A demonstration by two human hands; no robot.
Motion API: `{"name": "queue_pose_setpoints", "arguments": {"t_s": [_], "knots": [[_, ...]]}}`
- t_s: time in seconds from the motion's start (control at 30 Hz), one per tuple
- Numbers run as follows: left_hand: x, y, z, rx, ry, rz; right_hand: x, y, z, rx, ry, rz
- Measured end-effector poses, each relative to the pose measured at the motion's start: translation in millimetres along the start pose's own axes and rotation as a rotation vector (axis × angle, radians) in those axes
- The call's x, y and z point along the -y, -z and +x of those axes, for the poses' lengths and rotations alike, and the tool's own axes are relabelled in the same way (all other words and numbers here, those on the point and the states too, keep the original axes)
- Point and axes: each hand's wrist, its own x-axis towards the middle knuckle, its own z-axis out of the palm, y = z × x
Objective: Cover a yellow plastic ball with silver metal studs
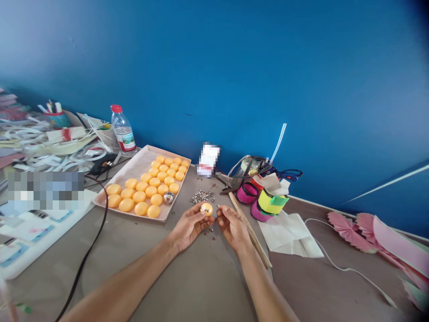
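In my left hand [188, 227], an orange ball [208, 207] is gripped between thumb and fingers. Small shiny silver pieces show on the front of the ball. My right hand [236, 229] is closed in a pinch just to the right, its fingertips apart from the ball. A tiny silver bit [218, 206] shows at those fingertips, too small to name. Just beyond both hands lies a loose pile of small silver pieces [201, 197]. A shallow cardboard box [142, 157] to the left holds rows of orange balls [154, 182] and one silver ball [169, 197] in its near right corner.
A red-capped bottle [123, 129] stands behind the box. Thin sticks [251, 232], pink and yellow tape rolls [273, 202] and white paper [291, 235] lie to the right. A black cable [87, 255] crosses the left side. A blue wall [214, 80] bounds the table.
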Motion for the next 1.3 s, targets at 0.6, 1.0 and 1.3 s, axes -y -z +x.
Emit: {"name": "queue_pose_setpoints", "arguments": {"t_s": [0.6, 1.0, 1.3], "knots": [[-0.4, -2.3, 0.3, -0.005, -0.002, 0.003, -4.3, -7.3, -7.1, 0.083, -0.006, -0.087], [2.3, -1.2, 1.6, 0.015, -0.024, 0.046, -5.3, -14.1, -8.5, 0.057, -0.025, -0.084], [2.5, 0.0, 1.3, 0.008, -0.06, 0.12, -7.3, -11.6, -7.9, 0.065, -0.02, -0.089]]}}
